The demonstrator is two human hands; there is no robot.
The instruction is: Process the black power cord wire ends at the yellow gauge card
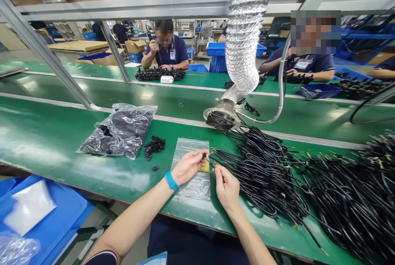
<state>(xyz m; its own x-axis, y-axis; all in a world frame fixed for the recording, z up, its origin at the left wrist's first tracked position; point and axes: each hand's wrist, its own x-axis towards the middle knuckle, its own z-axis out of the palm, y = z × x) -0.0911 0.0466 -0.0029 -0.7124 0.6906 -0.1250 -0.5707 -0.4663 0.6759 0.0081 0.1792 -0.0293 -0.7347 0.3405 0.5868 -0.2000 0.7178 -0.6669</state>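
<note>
Between the thumb and fingers of my left hand (190,167) is a small black plastic part (204,156). My right hand (227,187) pinches a black cable (212,163) close to its end, and the cable's tip meets or nearly meets the part; I cannot tell which. Below both hands lies a clear zip bag (193,189) with something yellow (205,168) at it. A pile of similar small black parts (154,145) sits to the left, with one loose piece (155,168) nearer me. Right of my hands spreads a heap of coiled black cables (262,166).
A clear bag of black parts (120,131) lies on the green bench at left. A fan (220,119) on a silver duct (243,30) hangs ahead. More cables (348,191) fill the right. Blue bins (61,211) stand lower left. Co-workers (177,49) sit opposite.
</note>
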